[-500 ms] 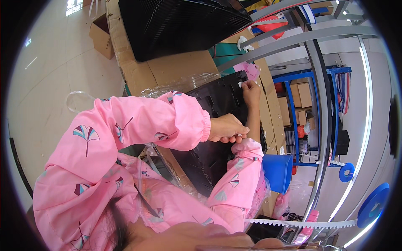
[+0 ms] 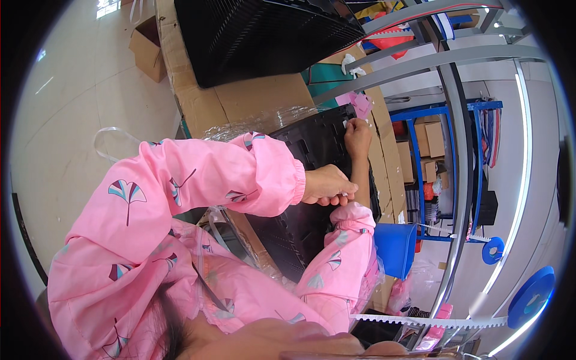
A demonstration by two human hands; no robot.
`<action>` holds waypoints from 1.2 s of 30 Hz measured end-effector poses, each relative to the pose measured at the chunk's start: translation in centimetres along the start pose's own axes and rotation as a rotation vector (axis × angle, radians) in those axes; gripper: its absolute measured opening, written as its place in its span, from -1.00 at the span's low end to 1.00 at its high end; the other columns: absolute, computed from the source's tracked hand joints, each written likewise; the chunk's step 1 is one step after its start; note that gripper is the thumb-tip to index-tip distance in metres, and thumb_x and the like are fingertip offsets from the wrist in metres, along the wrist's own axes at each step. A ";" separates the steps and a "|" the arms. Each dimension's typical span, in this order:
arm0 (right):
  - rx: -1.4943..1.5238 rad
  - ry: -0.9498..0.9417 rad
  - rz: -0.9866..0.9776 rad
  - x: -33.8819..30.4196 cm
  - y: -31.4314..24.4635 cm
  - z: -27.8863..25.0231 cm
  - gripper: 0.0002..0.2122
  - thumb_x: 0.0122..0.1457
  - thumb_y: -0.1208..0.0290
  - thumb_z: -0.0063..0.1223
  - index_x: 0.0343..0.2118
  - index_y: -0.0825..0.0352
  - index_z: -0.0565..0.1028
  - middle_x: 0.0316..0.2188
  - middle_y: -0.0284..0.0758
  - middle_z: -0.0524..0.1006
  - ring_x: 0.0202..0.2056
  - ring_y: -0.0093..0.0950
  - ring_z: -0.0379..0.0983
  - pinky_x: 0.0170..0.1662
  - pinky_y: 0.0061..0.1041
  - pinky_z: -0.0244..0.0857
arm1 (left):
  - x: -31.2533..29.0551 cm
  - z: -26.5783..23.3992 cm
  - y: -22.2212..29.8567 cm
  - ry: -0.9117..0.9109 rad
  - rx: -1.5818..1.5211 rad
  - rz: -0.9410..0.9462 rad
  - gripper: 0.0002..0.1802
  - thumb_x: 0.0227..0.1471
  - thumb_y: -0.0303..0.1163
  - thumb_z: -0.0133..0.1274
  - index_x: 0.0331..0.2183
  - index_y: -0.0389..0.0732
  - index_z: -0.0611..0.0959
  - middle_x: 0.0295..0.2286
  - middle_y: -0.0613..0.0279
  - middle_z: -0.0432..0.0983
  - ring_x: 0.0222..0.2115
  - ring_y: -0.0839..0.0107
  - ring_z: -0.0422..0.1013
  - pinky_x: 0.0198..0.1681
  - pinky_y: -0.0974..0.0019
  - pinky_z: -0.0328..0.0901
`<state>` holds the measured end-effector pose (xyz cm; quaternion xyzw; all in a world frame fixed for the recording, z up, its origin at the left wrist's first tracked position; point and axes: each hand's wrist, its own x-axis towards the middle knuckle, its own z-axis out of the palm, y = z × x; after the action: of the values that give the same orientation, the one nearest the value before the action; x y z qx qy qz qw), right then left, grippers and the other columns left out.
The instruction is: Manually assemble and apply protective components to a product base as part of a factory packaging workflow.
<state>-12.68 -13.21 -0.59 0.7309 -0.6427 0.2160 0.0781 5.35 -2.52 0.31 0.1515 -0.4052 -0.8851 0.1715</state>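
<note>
Cardboard surface (image 2: 258,96), black panel (image 2: 294,231), shelving (image 2: 419,168)

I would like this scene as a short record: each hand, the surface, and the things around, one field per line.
Left hand: fingers curled together over a black panel; any small thing held is unclear
Right hand: fingertips at a small white piece near the panel's far end
Surface: cardboard, with clear plastic film beside the panel
Far side: large black slatted casing
Right side: blue bin
</note>
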 end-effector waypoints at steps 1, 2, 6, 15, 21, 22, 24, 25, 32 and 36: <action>-0.008 -0.013 -0.027 -0.1 0.0 -0.2 -0.93 -0.04 0.50 -0.05 -0.50 0.34 0.46 -0.52 -0.11 0.46 -0.41 -0.13 0.40 -0.33 -0.26 0.25 | 0.0 0.1 0.0 0.001 -0.005 -0.001 -0.72 0.03 -0.23 -0.06 -0.46 -0.29 0.49 -0.59 0.30 0.35 -0.68 0.64 0.16 -0.71 0.58 0.00; -0.010 -0.011 -0.027 -0.1 -0.1 -0.3 -0.93 -0.04 0.50 -0.05 -0.50 0.34 0.46 -0.52 -0.11 0.46 -0.41 -0.13 0.40 -0.33 -0.26 0.25 | 0.1 0.2 0.1 -0.001 -0.003 0.000 -0.72 0.03 -0.23 -0.06 -0.46 -0.29 0.49 -0.59 0.30 0.35 -0.68 0.64 0.16 -0.71 0.58 0.00; -0.066 0.017 -0.126 -0.4 -1.0 -0.1 -0.93 -0.04 0.52 -0.04 -0.49 0.37 0.46 -0.54 -0.11 0.46 -0.44 -0.11 0.39 -0.35 -0.26 0.25 | 0.0 -0.2 0.1 0.003 0.003 0.015 -0.71 0.02 -0.22 -0.06 -0.46 -0.28 0.49 -0.59 0.30 0.36 -0.68 0.64 0.16 -0.72 0.57 0.00; 0.427 0.078 0.229 -7.8 -3.1 -5.9 -0.92 0.03 0.49 0.02 -0.47 0.39 0.45 -0.62 -0.37 0.42 -0.55 -0.57 0.35 -0.44 -0.61 0.22 | 0.0 -0.3 0.2 0.077 -0.025 0.013 -0.61 0.05 -0.11 -0.13 -0.39 -0.30 0.47 -0.58 0.28 0.35 -0.69 0.63 0.18 -0.74 0.57 -0.01; 0.622 0.117 0.105 -14.0 -5.9 -10.1 -0.95 0.05 0.57 0.02 -0.44 0.42 0.45 -0.43 -0.41 0.43 -0.42 -0.65 0.33 -0.34 -0.70 0.22 | 0.9 0.1 -0.2 0.116 0.022 0.124 -0.46 0.05 0.07 -0.19 -0.43 -0.30 0.47 -0.61 0.28 0.30 -0.70 0.60 0.14 -0.76 0.55 0.01; 0.563 0.103 0.086 -14.8 -6.3 -10.5 -0.96 0.04 0.57 0.02 -0.44 0.41 0.46 -0.42 -0.41 0.42 -0.40 -0.64 0.33 -0.34 -0.69 0.22 | 1.1 0.3 -0.3 0.096 0.033 0.115 -0.52 0.05 0.01 -0.16 -0.46 -0.28 0.48 -0.62 0.29 0.30 -0.70 0.60 0.14 -0.76 0.55 0.01; 0.452 0.120 0.085 -16.5 -6.9 -11.3 -0.96 0.02 0.57 0.04 -0.44 0.40 0.47 -0.41 -0.39 0.41 -0.39 -0.63 0.34 -0.33 -0.68 0.23 | 2.0 1.1 -0.8 0.047 0.093 0.076 -0.64 0.04 -0.13 -0.10 -0.51 -0.26 0.48 -0.62 0.32 0.31 -0.70 0.62 0.15 -0.76 0.57 0.00; 0.422 0.144 0.086 -17.1 -7.2 -11.4 -0.95 0.01 0.57 0.05 -0.43 0.39 0.47 -0.41 -0.38 0.40 -0.39 -0.63 0.34 -0.33 -0.69 0.22 | 2.0 1.3 -0.9 0.042 0.144 0.054 -0.70 0.04 -0.20 -0.07 -0.52 -0.25 0.48 -0.63 0.33 0.31 -0.70 0.62 0.15 -0.76 0.58 -0.01; 0.373 0.349 0.411 -28.8 -0.6 -16.6 -0.77 0.02 0.53 0.05 -0.22 0.41 0.43 -0.29 -0.35 0.43 -0.32 -0.62 0.35 -0.25 -0.66 0.26 | 5.7 10.1 -1.3 -0.064 0.332 -0.075 -0.82 0.02 -0.33 -0.07 -0.49 -0.23 0.50 -0.62 0.34 0.33 -0.70 0.66 0.15 -0.74 0.61 0.01; 0.476 0.458 0.628 -36.2 1.3 -17.8 -0.77 0.03 0.54 0.04 -0.22 0.43 0.42 -0.29 -0.36 0.42 -0.32 -0.63 0.34 -0.26 -0.66 0.25 | 12.4 14.6 -2.0 -0.138 0.453 -0.057 -0.87 -0.02 -0.42 -0.08 -0.53 -0.22 0.50 -0.66 0.37 0.32 -0.73 0.68 0.14 -0.74 0.61 0.02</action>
<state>-20.74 26.34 0.03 0.4315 -0.7318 0.5271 -0.0211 -12.03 3.13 6.27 0.1368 -0.5998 -0.7843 0.0798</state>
